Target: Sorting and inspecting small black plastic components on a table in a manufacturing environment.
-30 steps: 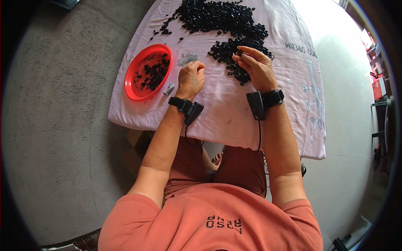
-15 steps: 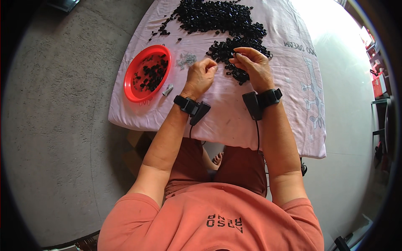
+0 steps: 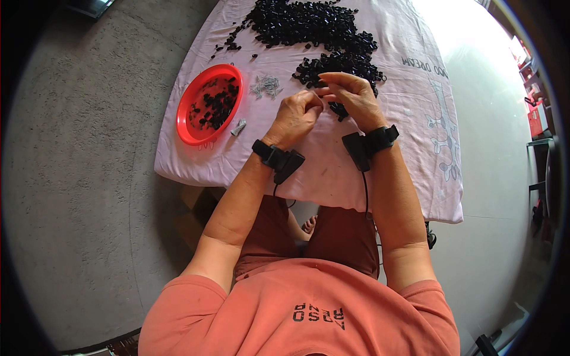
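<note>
Your left hand (image 3: 297,117) is moving rightward, fingers curled, nearing your right hand (image 3: 358,102); whether either is pinching anything, I cannot tell. Black pieces (image 3: 332,35) are lying beyond, nearer your right.

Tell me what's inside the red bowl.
Inside the red bowl lie loose small black pieces, mostly gathered toward its right side, with red plastic showing around them. Whatever lies beneath the pieces is covered.

Pink-clothed table (image 3: 409,172): black pieces (image 3: 309,26) heaped, silvery bits (image 3: 267,86) clustered, red basin (image 3: 180,115), small grey object (image 3: 238,127) beside basin.
</note>
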The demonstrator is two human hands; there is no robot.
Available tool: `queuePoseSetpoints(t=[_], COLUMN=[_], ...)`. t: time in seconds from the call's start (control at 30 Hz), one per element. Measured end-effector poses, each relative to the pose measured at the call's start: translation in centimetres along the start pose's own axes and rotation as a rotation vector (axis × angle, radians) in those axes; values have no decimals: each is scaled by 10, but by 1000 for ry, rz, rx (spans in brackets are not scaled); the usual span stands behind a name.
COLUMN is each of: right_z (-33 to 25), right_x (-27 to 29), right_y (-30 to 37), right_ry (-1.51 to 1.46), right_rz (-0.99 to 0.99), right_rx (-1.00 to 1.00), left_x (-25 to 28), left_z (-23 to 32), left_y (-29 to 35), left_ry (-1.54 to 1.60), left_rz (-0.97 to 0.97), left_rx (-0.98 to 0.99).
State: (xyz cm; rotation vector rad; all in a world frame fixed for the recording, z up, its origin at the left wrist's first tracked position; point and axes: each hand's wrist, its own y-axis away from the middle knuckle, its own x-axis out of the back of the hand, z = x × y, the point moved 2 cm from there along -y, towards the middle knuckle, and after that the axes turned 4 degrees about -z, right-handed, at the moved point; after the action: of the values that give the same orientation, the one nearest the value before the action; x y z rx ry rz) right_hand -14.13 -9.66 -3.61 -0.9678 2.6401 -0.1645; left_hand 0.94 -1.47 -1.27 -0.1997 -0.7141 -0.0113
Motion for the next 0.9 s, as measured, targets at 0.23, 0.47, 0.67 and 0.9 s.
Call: queuePoseSetpoints(t=[0.23, 0.47, 0.67, 0.9], right_z=[0, 0, -16, -5], right_x=[-4, -6, -20, -16], right_y=[1, 1, 8, 7], right_ry=[25, 285, 347, 347], right_rz=[-56, 17, -42, -63], right_rx=[-16, -24, -76, -83], left_x=[15, 14, 15, 8], left_z=[-3, -15, -13, -9], left_y=[11, 18, 18, 15], left_ry=[-59, 416, 618, 615], left_rz=[-92, -4, 19, -54], left_rx=[71, 322, 374, 350])
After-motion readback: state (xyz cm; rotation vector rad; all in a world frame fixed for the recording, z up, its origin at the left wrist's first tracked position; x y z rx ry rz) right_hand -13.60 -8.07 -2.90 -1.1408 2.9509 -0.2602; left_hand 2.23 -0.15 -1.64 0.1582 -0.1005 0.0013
